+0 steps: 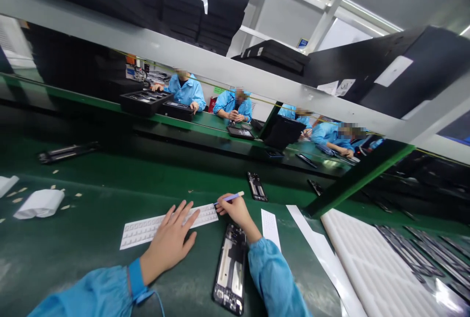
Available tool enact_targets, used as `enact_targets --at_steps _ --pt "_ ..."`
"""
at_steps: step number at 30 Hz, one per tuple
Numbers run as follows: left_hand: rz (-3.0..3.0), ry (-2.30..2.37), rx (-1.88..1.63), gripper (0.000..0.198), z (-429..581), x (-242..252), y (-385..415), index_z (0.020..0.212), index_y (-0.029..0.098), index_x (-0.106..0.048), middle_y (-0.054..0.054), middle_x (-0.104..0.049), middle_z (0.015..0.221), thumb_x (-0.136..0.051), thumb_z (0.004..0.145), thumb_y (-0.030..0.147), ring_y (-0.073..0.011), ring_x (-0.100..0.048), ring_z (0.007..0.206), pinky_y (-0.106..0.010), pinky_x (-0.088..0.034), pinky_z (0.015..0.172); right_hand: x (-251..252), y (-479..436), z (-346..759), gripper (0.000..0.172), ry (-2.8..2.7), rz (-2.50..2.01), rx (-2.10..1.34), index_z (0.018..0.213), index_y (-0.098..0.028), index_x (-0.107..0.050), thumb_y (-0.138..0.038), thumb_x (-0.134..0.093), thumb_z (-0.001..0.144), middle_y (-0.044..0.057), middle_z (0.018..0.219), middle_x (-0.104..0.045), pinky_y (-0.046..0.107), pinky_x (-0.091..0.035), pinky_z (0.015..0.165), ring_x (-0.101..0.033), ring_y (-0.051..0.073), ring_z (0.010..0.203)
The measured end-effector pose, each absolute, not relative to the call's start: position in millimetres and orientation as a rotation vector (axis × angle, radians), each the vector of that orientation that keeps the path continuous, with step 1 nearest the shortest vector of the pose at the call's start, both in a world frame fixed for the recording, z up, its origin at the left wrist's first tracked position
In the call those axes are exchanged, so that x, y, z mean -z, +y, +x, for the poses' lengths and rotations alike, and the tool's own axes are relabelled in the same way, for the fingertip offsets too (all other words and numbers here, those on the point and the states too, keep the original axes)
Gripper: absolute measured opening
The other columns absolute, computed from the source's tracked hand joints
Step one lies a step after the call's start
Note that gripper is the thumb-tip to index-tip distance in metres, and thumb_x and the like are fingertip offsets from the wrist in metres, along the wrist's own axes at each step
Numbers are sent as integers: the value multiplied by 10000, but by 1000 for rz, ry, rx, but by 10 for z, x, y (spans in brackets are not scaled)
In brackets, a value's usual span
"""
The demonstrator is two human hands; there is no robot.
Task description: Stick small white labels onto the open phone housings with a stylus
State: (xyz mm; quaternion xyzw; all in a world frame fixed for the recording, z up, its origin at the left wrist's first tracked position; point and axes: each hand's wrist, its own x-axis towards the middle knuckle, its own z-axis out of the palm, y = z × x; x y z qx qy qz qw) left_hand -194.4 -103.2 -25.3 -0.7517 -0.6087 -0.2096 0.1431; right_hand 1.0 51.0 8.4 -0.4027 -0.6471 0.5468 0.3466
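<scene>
My left hand (169, 241) lies with fingers spread on a long white sheet (138, 232) printed with rows of small marks, likely labels, and covers its middle. In my right hand (237, 211) is a thin purple pen-like tool (235, 196) with a pale upper end. Its lower end is at the sheet's right end; whether it touches there I cannot tell. Below my right wrist, a phone frame (230, 270) with silver and black inner parts lies on the green table (191, 285). Beside my right forearm is a smaller printed white sheet (270, 228).
Crumpled white paper (39, 204) and small tan scraps lie at left. Another phone frame (257, 187) lies ahead. On the right are a white paper strip (312, 246), a ridged white foam tray (370, 268) and a green post (362, 177). Several people in blue sit beyond a shelf (271, 74).
</scene>
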Motion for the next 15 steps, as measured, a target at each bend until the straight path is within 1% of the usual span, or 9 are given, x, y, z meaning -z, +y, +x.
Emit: enact_targets --at_steps 3,6,9,11,15 --pt "-2213 -1718 587 541 -1898 216 -964 1495 338 -326 -20 -315 1561 -439 966 340 -289 -297 1423 -499 -265 1137 40 667 -61 229 -1661 -1045 -1466 727 -144 -673 -361 -717 671 49 606 -715 242 -547 472 -692 184 525" --pt "-2300 -1709 603 513 -1854 193 -870 1478 371 -353 -3 -285 1574 -431 976 439 -306 -275 1431 -521 -234 1144 131 685 -80 218 -1662 -1038 -1493 709 -143 -672 -351 -714 660 46 584 -711 227 -523 449 -683 177 504" --pt "-2404 -1754 629 518 -1845 204 -784 1444 368 -419 -12 -349 1545 -445 956 541 -314 -313 1413 -537 -215 1152 153 663 -71 180 -1655 -1035 -1496 709 -144 -673 -315 -707 661 37 585 -712 221 -517 460 -684 172 513" --pt "-2456 -1795 621 504 -1849 219 -753 1430 374 -437 -11 -394 1520 -429 960 555 -309 -338 1402 -545 -217 1150 146 656 -62 153 -1654 -1025 -1498 720 -144 -677 -288 -698 672 34 597 -716 226 -524 481 -689 173 530" --pt "-2484 -1826 613 496 -1855 240 -738 1433 375 -434 -20 -399 1516 -402 971 554 -320 -335 1403 -571 -214 1141 136 661 -51 108 -1679 -972 -1510 730 -144 -686 -244 -683 687 31 616 -722 228 -525 511 -688 166 547"
